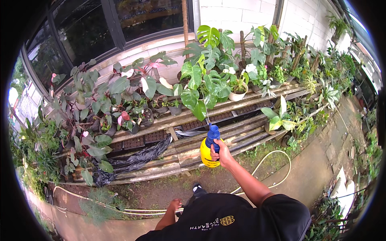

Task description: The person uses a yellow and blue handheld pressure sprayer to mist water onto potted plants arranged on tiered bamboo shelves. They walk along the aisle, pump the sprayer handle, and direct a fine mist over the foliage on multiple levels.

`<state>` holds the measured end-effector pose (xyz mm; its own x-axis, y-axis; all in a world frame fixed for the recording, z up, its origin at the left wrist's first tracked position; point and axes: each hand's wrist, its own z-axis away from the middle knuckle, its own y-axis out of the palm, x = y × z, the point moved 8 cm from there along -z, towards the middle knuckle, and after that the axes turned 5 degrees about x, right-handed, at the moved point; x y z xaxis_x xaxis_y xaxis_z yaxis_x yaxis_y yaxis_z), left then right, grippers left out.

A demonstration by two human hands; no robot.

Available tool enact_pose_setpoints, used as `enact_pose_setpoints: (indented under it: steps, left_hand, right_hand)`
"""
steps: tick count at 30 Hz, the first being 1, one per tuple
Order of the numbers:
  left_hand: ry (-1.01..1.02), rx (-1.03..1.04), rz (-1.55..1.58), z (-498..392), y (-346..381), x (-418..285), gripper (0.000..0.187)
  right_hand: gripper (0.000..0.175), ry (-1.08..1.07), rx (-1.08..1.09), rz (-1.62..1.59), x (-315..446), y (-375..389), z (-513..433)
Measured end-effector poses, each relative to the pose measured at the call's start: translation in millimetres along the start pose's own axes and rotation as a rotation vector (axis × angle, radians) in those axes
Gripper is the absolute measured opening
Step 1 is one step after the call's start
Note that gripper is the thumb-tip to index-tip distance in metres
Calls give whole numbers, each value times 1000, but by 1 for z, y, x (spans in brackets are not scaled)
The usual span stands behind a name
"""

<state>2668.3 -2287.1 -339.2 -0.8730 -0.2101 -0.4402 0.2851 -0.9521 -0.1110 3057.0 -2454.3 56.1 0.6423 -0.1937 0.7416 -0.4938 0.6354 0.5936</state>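
Observation:
My right hand (222, 152) grips the blue handle of a pump sprayer (208, 154) with a yellow tank. Its blue nozzle points away from me, toward the green monstera leaves (193, 101) on the bench. A thin pale streak shows between the nozzle and the lowest leaf; whether it is spray is unclear. Down at my side hangs my left hand (175, 204), near my leg and above a pale hose (144, 210). Nothing shows in that hand, but its fingers are partly hidden.
Corrugated bench sheets (193, 153) bear many potted plants and dark seedling trays (193, 125). Black plastic sheeting (135, 156) drapes the front left. Hose loops (290, 168) lie on the ground beside a paved path (310, 165). Windows (81, 30) and a white wall (235, 15) stand behind.

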Motion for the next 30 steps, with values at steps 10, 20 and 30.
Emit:
enact_pose_setpoints:
  steps: [10,20,30]
  left_hand:
    - [-44,-27,100,42,47,13,50]
    - [320,-33,-297,47,66,49,45]
    - [66,-140,101,68,85,46,34]
  right_hand:
    - [48,30,10,29,4,-22,26]
    - [50,66,49,18,3,-39,50]
    - [48,41,28,49,15,-52,56]
